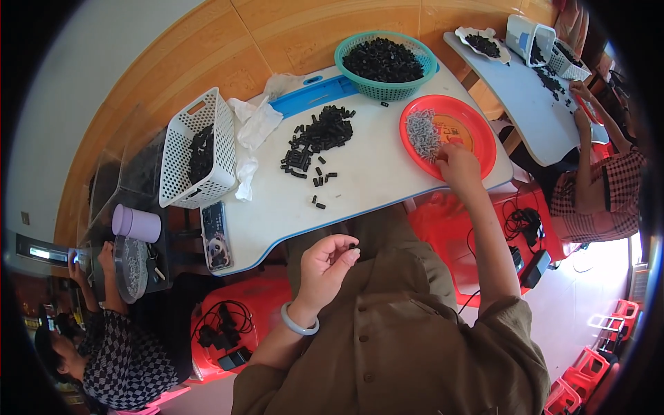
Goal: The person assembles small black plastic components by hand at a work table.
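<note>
Above my lap, my left hand (324,273) pinches a small black plastic part (354,246) between thumb and fingertips. My right hand (458,166) reaches into the red plate (486,153), its fingers drawn together at the edge of a heap of small silvery screw-like pieces (420,133); what the fingertips hold is hidden. On the white table (366,166), a pile of short black plastic parts (321,135) lies left of the plate, with several loose ones nearer me. Behind it stands a green basket (391,91) full of black parts.
A white perforated basket (223,155) with black parts stands at the table's left, beside crumpled white tissue (256,123). A phone (216,238) lies at the left corner. Red stools (439,238) flank me. Co-workers sit left and right, the right one at another table (515,97).
</note>
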The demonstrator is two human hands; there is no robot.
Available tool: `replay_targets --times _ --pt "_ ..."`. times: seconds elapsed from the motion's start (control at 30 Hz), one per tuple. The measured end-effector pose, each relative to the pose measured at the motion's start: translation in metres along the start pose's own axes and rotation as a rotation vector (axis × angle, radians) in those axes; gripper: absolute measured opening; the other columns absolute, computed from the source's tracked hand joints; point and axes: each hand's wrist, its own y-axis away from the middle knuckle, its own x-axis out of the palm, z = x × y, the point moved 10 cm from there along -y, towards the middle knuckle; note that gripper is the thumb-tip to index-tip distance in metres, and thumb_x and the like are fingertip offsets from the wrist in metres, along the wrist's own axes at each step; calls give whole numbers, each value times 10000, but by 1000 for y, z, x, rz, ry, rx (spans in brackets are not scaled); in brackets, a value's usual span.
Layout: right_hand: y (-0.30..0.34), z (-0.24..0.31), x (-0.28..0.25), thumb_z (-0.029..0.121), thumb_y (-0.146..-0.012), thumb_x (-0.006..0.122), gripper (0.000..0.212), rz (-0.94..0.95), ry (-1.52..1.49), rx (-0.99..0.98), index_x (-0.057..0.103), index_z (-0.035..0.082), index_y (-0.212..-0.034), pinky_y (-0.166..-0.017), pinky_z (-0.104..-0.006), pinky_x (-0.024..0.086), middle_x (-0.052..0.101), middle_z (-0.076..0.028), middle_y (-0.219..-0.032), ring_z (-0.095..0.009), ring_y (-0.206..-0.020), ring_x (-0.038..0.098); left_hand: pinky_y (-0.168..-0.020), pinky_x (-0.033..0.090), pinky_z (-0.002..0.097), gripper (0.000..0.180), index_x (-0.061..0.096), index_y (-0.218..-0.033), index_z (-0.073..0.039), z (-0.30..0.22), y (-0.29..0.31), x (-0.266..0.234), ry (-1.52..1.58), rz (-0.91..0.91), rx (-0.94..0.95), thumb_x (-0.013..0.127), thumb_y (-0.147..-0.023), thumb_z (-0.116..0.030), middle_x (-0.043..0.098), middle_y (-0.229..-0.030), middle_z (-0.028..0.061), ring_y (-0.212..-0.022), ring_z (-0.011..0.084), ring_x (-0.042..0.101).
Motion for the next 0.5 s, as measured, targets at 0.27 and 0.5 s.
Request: replay_targets --times 0.27,0.5 --pt "-8 -2 8 107 -737 670 132 39 -73 -28 668 54 -857 -731 -430 504 646 -148 -892 -331 -839 635 -633 425 169 138 628 -1007 16 3 2 6 74 1 -8 642 -871 7 576 -780 -30 -688 23 509" --pt "-21 -2 15 121 -726 695 133 142 -135 -87 663 43 -828 -743 -420 498 662 -150 -828 -320 -831 639 -623 415 165 138 630 -1004 14 18 9 8 55 -2 -19 648 -868 2 577 -784 -33 -683 14 496"
